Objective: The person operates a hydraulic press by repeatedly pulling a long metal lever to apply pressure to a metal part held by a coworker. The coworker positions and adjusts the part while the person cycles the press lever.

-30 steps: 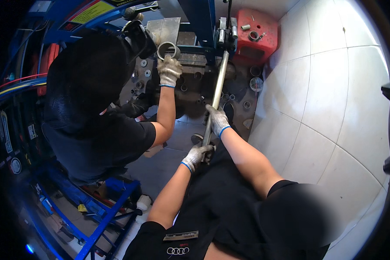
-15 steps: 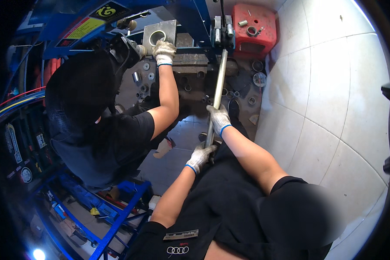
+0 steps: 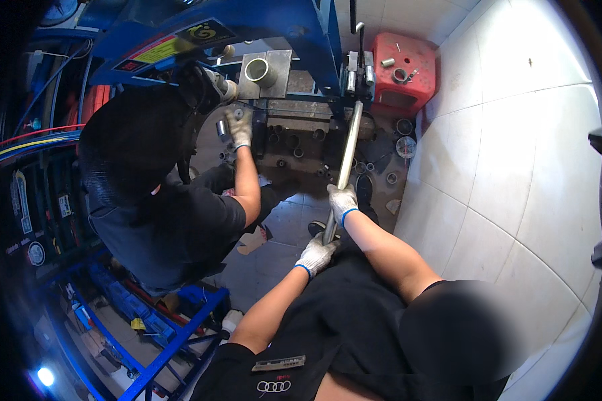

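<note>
My left hand [image 3: 318, 256], in a white knit glove, is closed round the lower end of a long steel bar [image 3: 351, 144]. My right hand [image 3: 343, 204], also gloved, grips it farther up. The bar runs up to a metal lever pump [image 3: 360, 73] on a blue press frame [image 3: 314, 37]. Left of the pump, a short steel sleeve [image 3: 261, 73] stands on steel plates [image 3: 277, 72]. A co-worker in black [image 3: 157, 214] crouches at the left, their gloved hand [image 3: 239, 128] just below the plates.
A red stool [image 3: 401, 50] at the back holds small metal parts. Rings and sleeves [image 3: 405, 147] lie scattered on the floor. A white tiled wall [image 3: 488, 154] bounds the right side. A blue metal rack [image 3: 180, 334] stands at the lower left, and hoses [image 3: 37, 139] run along the left.
The co-worker's hand has left the steel sleeve and moved down, leaving it standing on the plates. The view has shifted slightly; my hands still grip the bar.
</note>
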A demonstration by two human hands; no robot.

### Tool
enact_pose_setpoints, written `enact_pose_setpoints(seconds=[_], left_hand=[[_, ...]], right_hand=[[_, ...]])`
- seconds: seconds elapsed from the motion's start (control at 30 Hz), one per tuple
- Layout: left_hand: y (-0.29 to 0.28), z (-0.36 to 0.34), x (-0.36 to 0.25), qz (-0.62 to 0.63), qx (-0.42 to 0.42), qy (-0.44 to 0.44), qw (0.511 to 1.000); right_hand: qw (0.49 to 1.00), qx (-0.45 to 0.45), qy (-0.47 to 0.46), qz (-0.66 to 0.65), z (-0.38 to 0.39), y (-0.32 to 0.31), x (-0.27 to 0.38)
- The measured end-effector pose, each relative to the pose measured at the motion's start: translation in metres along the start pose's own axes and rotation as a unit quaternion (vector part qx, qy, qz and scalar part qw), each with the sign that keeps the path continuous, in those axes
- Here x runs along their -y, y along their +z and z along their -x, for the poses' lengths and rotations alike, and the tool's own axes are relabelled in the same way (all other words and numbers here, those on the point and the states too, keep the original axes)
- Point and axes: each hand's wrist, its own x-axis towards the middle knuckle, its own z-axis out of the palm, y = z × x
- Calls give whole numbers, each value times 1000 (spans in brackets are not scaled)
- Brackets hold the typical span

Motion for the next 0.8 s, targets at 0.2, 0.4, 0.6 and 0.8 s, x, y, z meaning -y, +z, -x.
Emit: enact_pose_setpoints(seconds=[0.2, 0.4, 0.6, 0.8], left_hand=[[-1, -1, -2, -37, 15, 7, 999], [0, -8, 13, -56, -4, 46, 997], [2, -20, 31, -31, 5, 57, 998], [7, -46, 68, 521, 288, -38, 803]], right_hand=[[1000, -4, -14, -4, -22, 9, -22], [1000, 1, -22, -9, -20, 7, -23], [996, 50, 12, -66, -8, -5, -10], [984, 90, 12, -152, -7, -7, -3]])
